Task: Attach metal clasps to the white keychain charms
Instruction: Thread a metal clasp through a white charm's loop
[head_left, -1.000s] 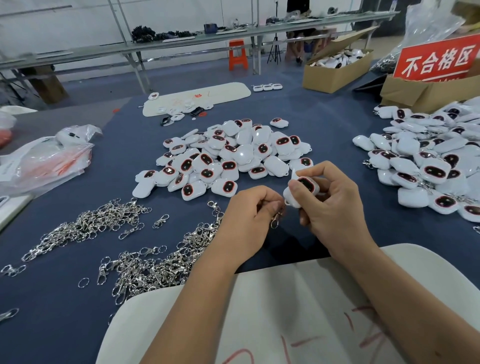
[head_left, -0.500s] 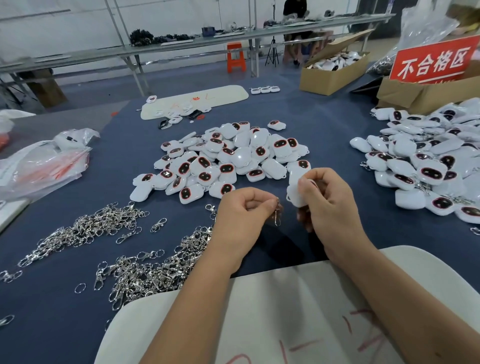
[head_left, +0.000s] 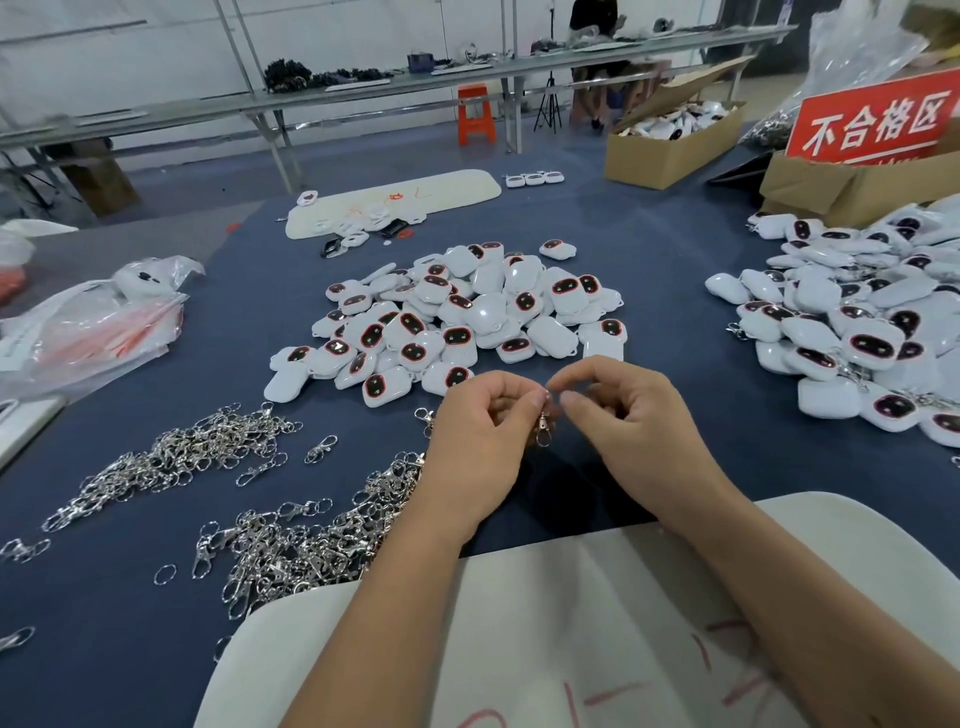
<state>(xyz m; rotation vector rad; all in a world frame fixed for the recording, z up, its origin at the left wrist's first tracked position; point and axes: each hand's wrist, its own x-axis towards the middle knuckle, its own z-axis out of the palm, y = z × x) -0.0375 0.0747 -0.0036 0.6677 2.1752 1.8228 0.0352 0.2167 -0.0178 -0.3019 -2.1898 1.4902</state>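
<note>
Both hands are meeting above the near middle of the blue table (head_left: 649, 249). The left hand (head_left: 483, 441) is pinching a metal clasp (head_left: 543, 426) between thumb and curled fingers, the clasp dangling below its fingertips. The right hand (head_left: 634, 415) is curling its thumb and forefinger toward the clasp's top; whether it is gripping anything cannot be told. A pile of white keychain charms (head_left: 457, 317) is lying just beyond the hands at the table's centre, and a second heap of charms (head_left: 852, 322) is spreading along the right edge. Loose clasps (head_left: 218, 478) are lying scattered toward the near left edge. A white board (head_left: 545, 623) is sitting at the near edge beneath the forearms.
</note>
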